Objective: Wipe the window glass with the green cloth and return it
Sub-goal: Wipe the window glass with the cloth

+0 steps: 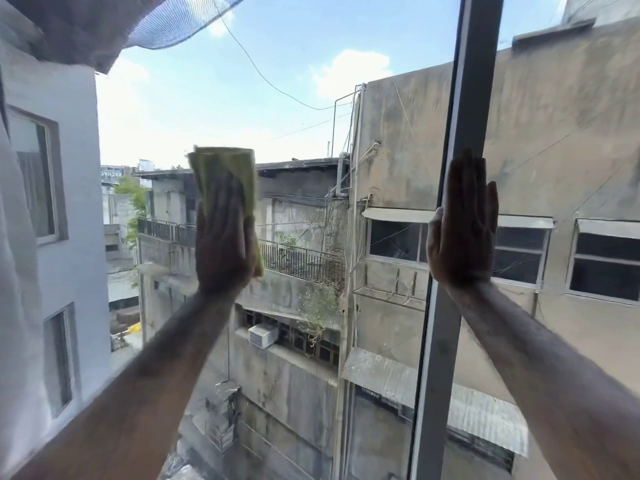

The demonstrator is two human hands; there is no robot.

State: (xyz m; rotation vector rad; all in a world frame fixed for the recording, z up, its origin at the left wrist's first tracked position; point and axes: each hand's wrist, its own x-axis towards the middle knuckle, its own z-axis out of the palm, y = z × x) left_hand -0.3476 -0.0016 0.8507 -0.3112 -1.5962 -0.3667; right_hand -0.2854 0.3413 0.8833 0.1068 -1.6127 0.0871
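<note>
My left hand (pixel 223 237) presses the folded green cloth (pixel 239 168) flat against the window glass (pixel 294 81), at about the middle of the left pane. The cloth sticks out above my fingertips and along the right side of the hand. My right hand (pixel 462 223) lies flat with its fingers together and pointing up, resting on the vertical window frame (pixel 474 81) and the glass beside it. It holds nothing.
A pale curtain (pixel 20 271) hangs along the left edge, and dark mesh fabric (pixel 166 22) is bunched at the top left. The grey frame bar runs from top to bottom on the right. Buildings and sky show through the glass.
</note>
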